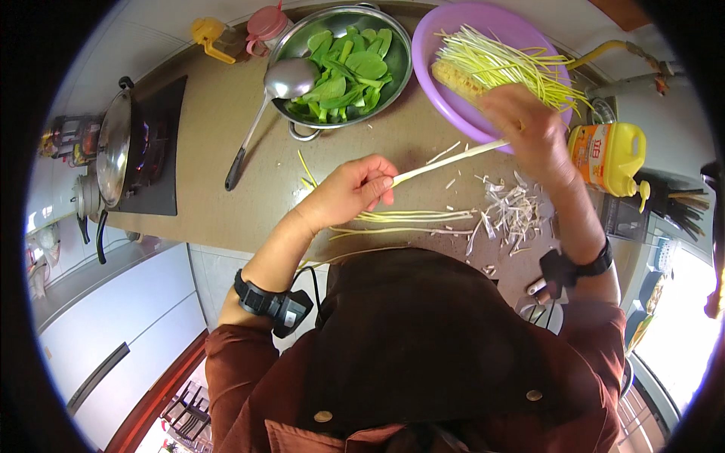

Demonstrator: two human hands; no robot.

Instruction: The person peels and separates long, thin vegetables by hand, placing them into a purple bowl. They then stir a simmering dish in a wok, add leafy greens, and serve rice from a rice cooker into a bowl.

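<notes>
Between the fingers of my left hand (pixel 365 189) is one end of a bundle of pale yellow chives (pixel 447 161), which stretches up to the right. Its far end reaches my right hand (pixel 524 127), which is blurred and closed around it at the near rim of a purple plastic basin (pixel 427 85). Inside the basin lie many more yellow chives (pixel 510 68) and a corn cob (pixel 456 76). Several loose chive stalks (pixel 416 216) rest on the counter below my left hand. A heap of white peelings (pixel 512 212) lies below my right hand.
A steel pan (pixel 405 68) of green leafy vegetables (pixel 351 73) stands at the back, with a ladle (pixel 289 79) leaning over its rim. A lidded wok (pixel 116 150) sits on the hob (pixel 161 158) at left. A yellow detergent bottle (pixel 609 161) lies at right.
</notes>
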